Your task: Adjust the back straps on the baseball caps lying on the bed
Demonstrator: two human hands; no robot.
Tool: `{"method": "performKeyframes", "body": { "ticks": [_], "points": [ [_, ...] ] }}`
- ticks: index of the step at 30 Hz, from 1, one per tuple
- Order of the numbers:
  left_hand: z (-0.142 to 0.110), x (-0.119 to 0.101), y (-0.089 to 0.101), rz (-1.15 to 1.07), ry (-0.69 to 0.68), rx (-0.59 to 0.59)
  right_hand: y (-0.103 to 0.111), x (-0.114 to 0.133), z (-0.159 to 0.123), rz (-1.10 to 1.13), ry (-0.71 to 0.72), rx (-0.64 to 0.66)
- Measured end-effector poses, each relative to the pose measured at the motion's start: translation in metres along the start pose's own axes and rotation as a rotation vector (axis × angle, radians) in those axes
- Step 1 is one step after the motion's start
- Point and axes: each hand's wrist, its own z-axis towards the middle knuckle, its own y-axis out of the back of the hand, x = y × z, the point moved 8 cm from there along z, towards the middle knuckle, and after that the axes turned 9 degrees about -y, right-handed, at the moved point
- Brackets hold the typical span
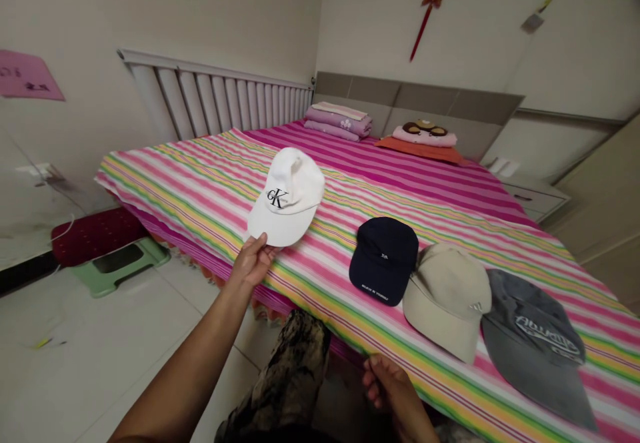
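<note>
My left hand (254, 260) pinches the brim of a white baseball cap (295, 186) with a black "CK" mark, thumb on top and fingers beneath. The cap's crown tips away from me, over the striped bed sheet (200, 176). At the near edge of the bed, my right hand (391, 384) is closed, fingers curled, with nothing visible in it. Beyond it a navy cap (384, 256), a beige cap (450, 293) and a grey cap (537, 336) with white lettering lie in a row, brims toward me. The beige one touches both neighbours.
Folded purple bedding (337, 121) and a pink pillow (425, 136) on orange cloth sit by the headboard (420, 99). A white rail (215, 99) runs along the left. On the floor are a green stool (117, 269) and a dark red bundle (97, 236). My camouflage-clad knee (300, 349) is against the bed.
</note>
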Motion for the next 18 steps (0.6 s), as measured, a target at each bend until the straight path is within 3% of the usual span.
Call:
{"method": "performKeyframes", "body": {
  "ticks": [3,7,9,13,18],
  "points": [
    [-0.035,0.024,-0.012,-0.076,0.094,0.169,-0.024,0.044,-0.008,-0.044,0.109,0.125],
    [-0.102,0.079,-0.004,-0.107,0.383,0.281,-0.058,0.124,-0.027,0.079,0.369,0.341],
    [-0.135,0.1,0.001,-0.105,0.51,0.353,-0.066,0.152,-0.033,0.164,0.45,0.393],
    [-0.172,0.116,0.009,-0.113,0.619,0.447,-0.06,0.166,-0.03,0.24,0.488,0.277],
    [-0.181,0.12,0.018,-0.138,0.718,0.522,-0.052,0.154,-0.024,0.264,0.422,0.256]
  ]
}}
